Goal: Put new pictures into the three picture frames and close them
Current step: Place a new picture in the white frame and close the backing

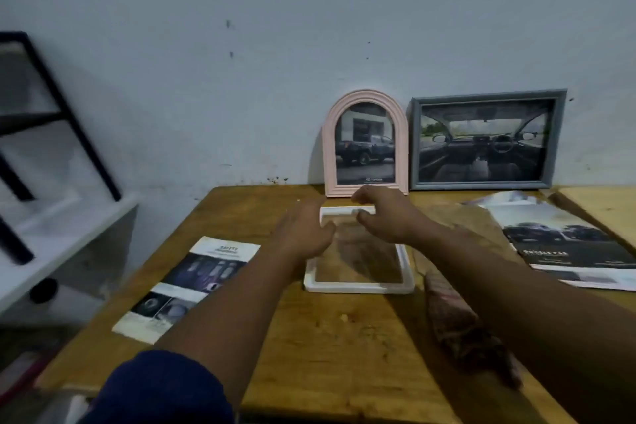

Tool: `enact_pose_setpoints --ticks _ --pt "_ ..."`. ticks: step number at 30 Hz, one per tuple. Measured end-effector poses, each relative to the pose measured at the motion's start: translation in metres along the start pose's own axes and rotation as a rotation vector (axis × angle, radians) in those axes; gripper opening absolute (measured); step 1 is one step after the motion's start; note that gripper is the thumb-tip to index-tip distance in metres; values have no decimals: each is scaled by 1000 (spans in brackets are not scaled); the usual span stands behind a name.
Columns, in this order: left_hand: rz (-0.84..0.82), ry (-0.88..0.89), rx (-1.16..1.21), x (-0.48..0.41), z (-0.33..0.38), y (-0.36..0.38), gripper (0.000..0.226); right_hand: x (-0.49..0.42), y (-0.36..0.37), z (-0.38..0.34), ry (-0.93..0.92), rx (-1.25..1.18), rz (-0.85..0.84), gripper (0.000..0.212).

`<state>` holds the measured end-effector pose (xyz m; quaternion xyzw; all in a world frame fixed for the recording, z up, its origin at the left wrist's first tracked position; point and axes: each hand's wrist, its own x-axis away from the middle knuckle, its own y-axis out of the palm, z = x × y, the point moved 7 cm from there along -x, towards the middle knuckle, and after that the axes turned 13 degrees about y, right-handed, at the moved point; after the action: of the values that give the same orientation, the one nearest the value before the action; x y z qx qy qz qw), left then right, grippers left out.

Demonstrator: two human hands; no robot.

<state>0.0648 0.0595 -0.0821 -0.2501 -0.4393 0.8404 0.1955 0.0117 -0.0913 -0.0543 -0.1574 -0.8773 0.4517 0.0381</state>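
Nearest me, two bare forearms stretch out over the wooden table (327, 348), the left one coming out of a dark blue sleeve (161, 389). On the left a printed page (187, 286) lies flat, within easy reach, likely a picture waiting for use. On the right lies a dark patterned cloth (461, 323), too blurred to name better.

Between the arms the white frame (359, 287) lies flat on the table, long side running away from the person. I see wood grain through its opening, so I judge it has no picture in it yet. It lies flat so it can be worked on from above.

The left hand (303, 234) is over the frame's left edge, fingers fairly straight and spread, gripping nothing. The right hand (385, 217) hovers at the far end, fingers loosely curled with thumb apart from them, and I see nothing between them. Whether either hand touches the frame I cannot tell, as both are blurred. They look set to take hold of it by its far end.

Further right a car brochure (564, 244) lies spread, probably the source of pictures.

At the back, the pink arched frame (329, 155) and the grey frame (481, 185) stand side by side leaning against the wall (275, 45). Each shows a car picture, so they seem finished and put out of the way.
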Motion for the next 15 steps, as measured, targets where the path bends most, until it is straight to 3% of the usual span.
enact_pose_setpoints --ticks 8,11,15 --pt "32 -324 -150 107 -165 -82 58 32 148 -117 -110 90 -270 63" --pt "50 -326 -128 124 -180 -88 53 40 184 -127 -86 240 -280 87" --pt "103 -309 -156 119 -181 -91 65 39 186 -132 -63 208 -246 85"
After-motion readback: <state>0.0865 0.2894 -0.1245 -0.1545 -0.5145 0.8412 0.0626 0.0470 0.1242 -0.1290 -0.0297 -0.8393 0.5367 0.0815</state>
